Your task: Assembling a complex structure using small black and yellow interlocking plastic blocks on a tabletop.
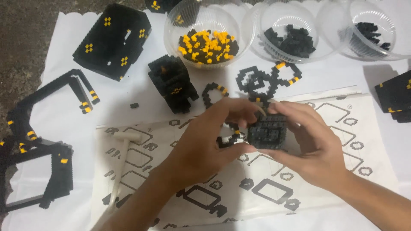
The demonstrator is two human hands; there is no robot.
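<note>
Both hands meet over the instruction sheet [299, 179], holding a small dark block cube [269, 130] just above it. The left hand [201, 145] has its fingers [233, 107] closed narrow on the cube's top left edge, thumb underneath. The right hand [312, 149] cups the cube from the far side, fingers closed around it. A pale sliver near the top of the cube may be a tool tip or a fingernail; the blur makes it hard to tell.

To do this well, I judge the right hand should keep the cube braced from below and behind while the left presses straight down on the studs, so the thin walls do not shear apart. Pressing over the sheet means any dropped brick lands in sight.

Near at hand on the white cloth [64, 51]: a bowl of yellow and black bricks [205, 45], a bowl of black bricks [291, 40], a linked ring piece [265, 79], a black tower [173, 83] and a white tool [122, 149] lying on the sheet's left edge
</note>
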